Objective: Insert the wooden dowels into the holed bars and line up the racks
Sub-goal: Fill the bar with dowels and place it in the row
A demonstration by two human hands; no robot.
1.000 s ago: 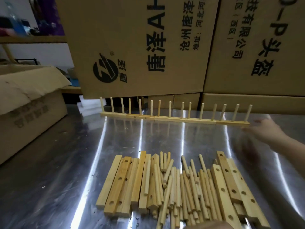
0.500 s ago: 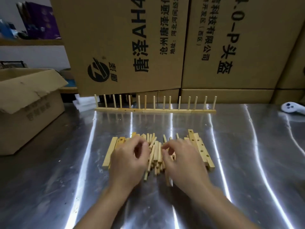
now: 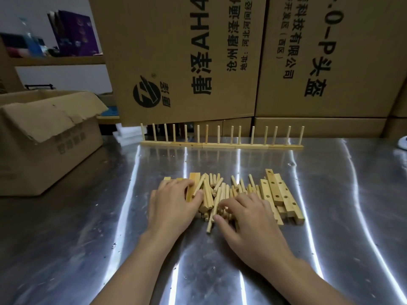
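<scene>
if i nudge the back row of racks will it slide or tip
The row of racks likely slides on the shiny metal table. Pushed high on its upright dowels it may tip, its bars looking narrow. Seams suggest separate bars that could misalign.

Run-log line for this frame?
left hand: grips tan holed wooden bar; right hand: curled over loose pale wooden dowels, grip unclear; finished dowel racks: aligned

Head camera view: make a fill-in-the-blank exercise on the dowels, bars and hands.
In the finished racks the dowels stand ___.
The right hand rests on loose ___.
The holed bars whose holes show lie on that hand's ___ side.
The open cardboard box stands on the table's ___ side.
Missing: upright; dowels; right; left.
</scene>
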